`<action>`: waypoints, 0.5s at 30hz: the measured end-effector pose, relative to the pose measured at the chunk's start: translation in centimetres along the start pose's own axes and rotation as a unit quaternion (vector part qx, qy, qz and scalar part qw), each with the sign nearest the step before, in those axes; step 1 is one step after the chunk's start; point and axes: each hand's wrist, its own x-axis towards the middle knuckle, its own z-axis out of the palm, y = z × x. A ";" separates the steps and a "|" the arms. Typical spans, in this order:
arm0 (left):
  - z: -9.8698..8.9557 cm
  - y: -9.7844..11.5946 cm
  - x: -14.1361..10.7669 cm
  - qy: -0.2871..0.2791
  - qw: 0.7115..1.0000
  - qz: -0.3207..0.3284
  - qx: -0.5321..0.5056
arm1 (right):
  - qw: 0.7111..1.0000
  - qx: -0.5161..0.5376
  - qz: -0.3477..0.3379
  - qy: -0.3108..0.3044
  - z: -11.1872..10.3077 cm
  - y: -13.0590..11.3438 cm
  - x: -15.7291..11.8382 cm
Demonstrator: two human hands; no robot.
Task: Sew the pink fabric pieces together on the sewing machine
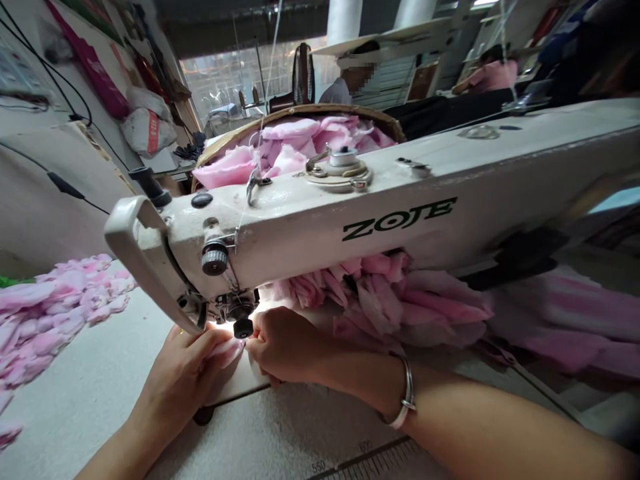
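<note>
A white sewing machine (pixel 300 220) marked ZOJE stretches across the view, its lamp lighting the needle area. Just left of the presser foot, my left hand (pixel 183 367) pinches a small piece of pink fabric (pixel 227 353) lying on the machine bed. My right hand (pixel 280 343), with a silver bangle at the wrist, is closed at the right side of the needle area. Its fingertips meet the edge of the same fabric. The needle and the stitch line are hidden behind the machine head and my fingers.
Pink fabric pieces (pixel 65 300) lie in a heap on the table at left. More pink fabric (pixel 390 300) is bunched under the machine arm. A basket (pixel 397 123) of pink fabric stands behind. Scissors (pixel 500 353) lie at right. Two people sit farther back.
</note>
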 end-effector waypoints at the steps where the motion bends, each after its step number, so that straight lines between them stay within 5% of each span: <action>1: 0.0 0.0 0.0 -0.001 1.000 0.004 0.005 | 1.000 0.002 0.006 0.000 0.0 0.1 -0.1; 15: 0.2 1.0 -0.6 -0.041 0.995 0.061 0.070 | 0.999 -0.023 0.025 0.002 -0.2 -0.8 0.1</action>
